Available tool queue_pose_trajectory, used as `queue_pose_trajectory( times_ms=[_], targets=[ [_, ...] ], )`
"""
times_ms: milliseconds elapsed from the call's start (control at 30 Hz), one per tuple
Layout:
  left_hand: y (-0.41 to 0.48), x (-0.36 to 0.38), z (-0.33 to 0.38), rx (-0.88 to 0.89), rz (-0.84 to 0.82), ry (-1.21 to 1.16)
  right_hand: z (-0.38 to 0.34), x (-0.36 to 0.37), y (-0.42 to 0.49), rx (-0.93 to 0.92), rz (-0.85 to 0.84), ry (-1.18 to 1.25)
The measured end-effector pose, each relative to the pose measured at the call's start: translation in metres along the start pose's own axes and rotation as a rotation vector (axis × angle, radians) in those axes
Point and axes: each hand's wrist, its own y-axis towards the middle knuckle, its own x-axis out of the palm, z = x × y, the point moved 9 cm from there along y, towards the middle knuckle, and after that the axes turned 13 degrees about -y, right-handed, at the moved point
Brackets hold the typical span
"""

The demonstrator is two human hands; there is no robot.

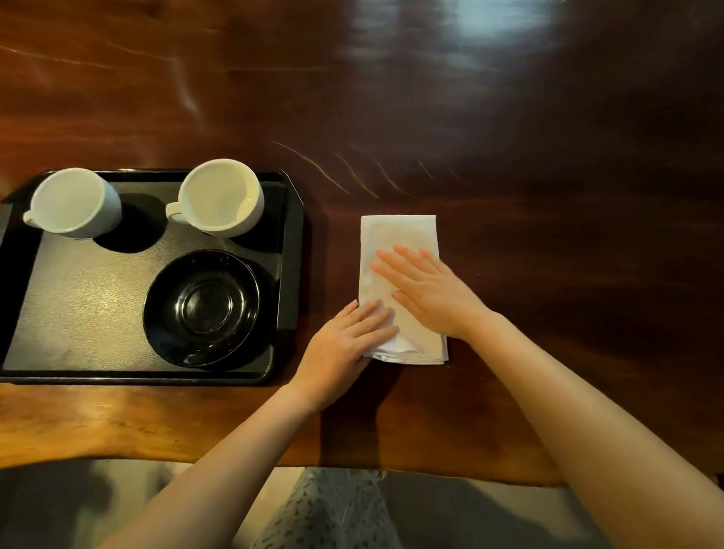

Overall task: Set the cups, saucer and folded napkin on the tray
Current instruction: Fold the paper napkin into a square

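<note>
A black tray (pixel 72 311) lies at the left on the wooden table. Two white cups stand along its far side, one at the far left (pixel 71 203) and one further right (pixel 220 195). A black saucer (pixel 201 308) rests in the tray's near right part. To the right of the tray, on the bare table, lies a folded white napkin (pixel 395 234). My right hand (pixel 426 291) lies flat on its middle with the fingers spread. My left hand (pixel 347 340) rests flat on its near left corner. Neither hand grips anything.
The dark wooden table (pixel 562 200) stretches far and right of the napkin. Its near edge runs just below my forearms, with a patterned garment (pixel 333 518) and grey floor beneath.
</note>
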Motion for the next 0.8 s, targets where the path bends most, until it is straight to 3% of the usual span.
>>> queue_pose_trajectory(
  times_ms=[133,267,400,567,800],
  targets=[
    [0.001,-0.003,0.000,0.019,0.024,0.015,0.049,0.001,-0.001,0.221,0.083,0.023],
    [-0.003,0.002,0.004,0.017,0.005,0.005,0.076,-0.019,-0.047,0.550,0.346,0.553],
    [-0.009,0.018,0.003,-0.015,-0.087,0.013,0.072,0.002,-0.099,0.848,0.254,0.730],
    [-0.013,0.026,0.001,-0.054,-0.106,0.006,0.047,0.016,-0.102,0.870,0.135,0.813],
    [-0.013,0.031,0.008,-0.107,-0.097,0.022,0.029,0.018,-0.105,0.903,0.096,0.728]
  ],
)
